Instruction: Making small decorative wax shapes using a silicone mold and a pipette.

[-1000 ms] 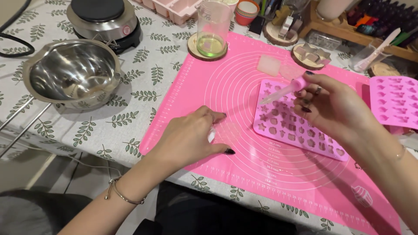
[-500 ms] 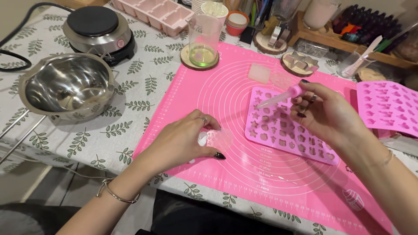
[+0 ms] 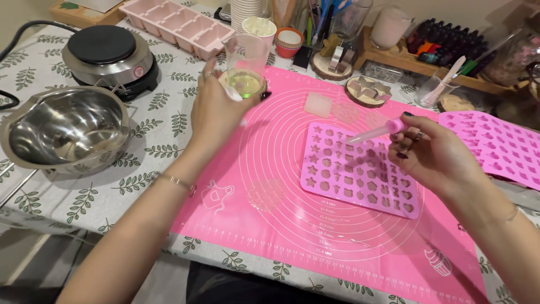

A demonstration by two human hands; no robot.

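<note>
A pink-bulbed dropper (image 3: 376,133) is being pinched in the closed grip of the right hand (image 3: 436,155), tip hovering over the pink silicone mould (image 3: 360,171), while the left hand (image 3: 216,110) is being curled loosely against the clear beaker (image 3: 245,66) of pale liquid, apparently steadying it on the counter (image 3: 169,121).

Pink silicone mat (image 3: 315,225), white concentric rings and ruler marks, under both hands. Pink mould tray (image 3: 360,174), star and heart cavities, beneath the right hand (image 3: 436,157). Clear dropper (image 3: 374,134), pink bulb, in that hand. Clear beaker (image 3: 246,65), pale yellow-green liquid, at the left hand (image 3: 216,110). White tablecloth (image 3: 163,152), green leaf sprigs, left of it. Silver steel bowl (image 3: 64,129), further left.
</note>
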